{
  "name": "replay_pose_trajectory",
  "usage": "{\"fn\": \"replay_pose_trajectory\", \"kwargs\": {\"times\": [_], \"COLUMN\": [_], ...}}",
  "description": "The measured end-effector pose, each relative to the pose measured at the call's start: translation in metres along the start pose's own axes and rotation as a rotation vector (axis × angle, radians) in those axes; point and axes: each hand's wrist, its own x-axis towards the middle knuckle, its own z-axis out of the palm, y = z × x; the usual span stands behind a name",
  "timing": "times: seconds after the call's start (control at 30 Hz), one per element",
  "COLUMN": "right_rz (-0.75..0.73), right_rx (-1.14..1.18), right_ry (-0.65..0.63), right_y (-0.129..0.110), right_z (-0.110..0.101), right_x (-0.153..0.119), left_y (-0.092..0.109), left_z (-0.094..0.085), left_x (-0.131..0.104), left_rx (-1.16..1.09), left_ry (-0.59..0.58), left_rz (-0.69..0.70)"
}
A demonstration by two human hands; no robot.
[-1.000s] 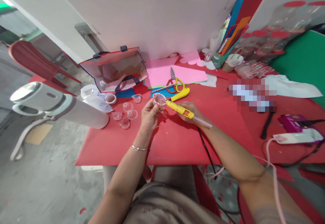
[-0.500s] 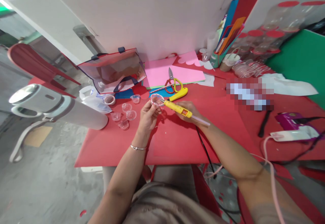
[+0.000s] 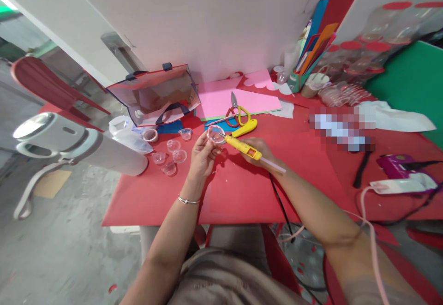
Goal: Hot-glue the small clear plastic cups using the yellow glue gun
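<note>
Small clear cup [image 3: 215, 135], pink-white trim round rim, pinched in left hand's [image 3: 203, 153] fingertips above red table [image 3: 155, 199]; yellow glue gun [image 3: 246, 149] gripped in right hand [image 3: 259, 145], nozzle at cup's rim (touching or not, cannot tell); cup and gun nearly unmoved since half second ago; loose clear cups [image 3: 173, 146] left of left hand; scissors [image 3: 234, 99] beyond, partly over pink sheets [image 3: 214, 95].

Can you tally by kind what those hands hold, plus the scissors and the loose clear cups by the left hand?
Pink-rimmed clear piece, in the left hand: 1
Glue gun, in the right hand: 1
Loose clear cups: 5
Pair of scissors: 1
Total: 8
</note>
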Motion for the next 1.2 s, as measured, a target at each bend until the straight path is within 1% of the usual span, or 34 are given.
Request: {"fn": "replay_pose_trajectory", "kwargs": {"times": [0.17,0.27,0.4,0.6,0.8,1.03,1.2], "right_rz": [-0.022,-0.044,-0.092,-0.100,-0.077,-0.069,-0.060], "right_rx": [-0.035,-0.037,-0.044,-0.070,-0.075,-0.032,-0.011], "right_ry": [0.062,0.080,0.059,0.045,0.017,0.005,0.019], "right_y": [0.003,0.004,0.003,0.002,0.005,0.002,0.000], "right_z": [0.004,0.005,0.005,0.004,0.007,0.007,0.005], "right_x": [-0.001,-0.002,-0.002,-0.002,-0.003,-0.003,-0.002], "left_y": [0.004,0.003,-0.002,-0.004,-0.006,-0.009,-0.006], "left_z": [0.003,0.003,0.001,0.004,0.005,0.003,0.005], "left_x": [-0.002,-0.001,0.001,0.002,0.002,0.002,0.001], "left_rx": [0.025,0.065,0.110,0.155,0.169,0.163,0.179], "left_ry": [-0.047,-0.067,-0.021,0.025,0.100,0.120,0.097], "left_rz": [-0.021,-0.005,0.039,0.117,0.120,0.139,0.149]}}
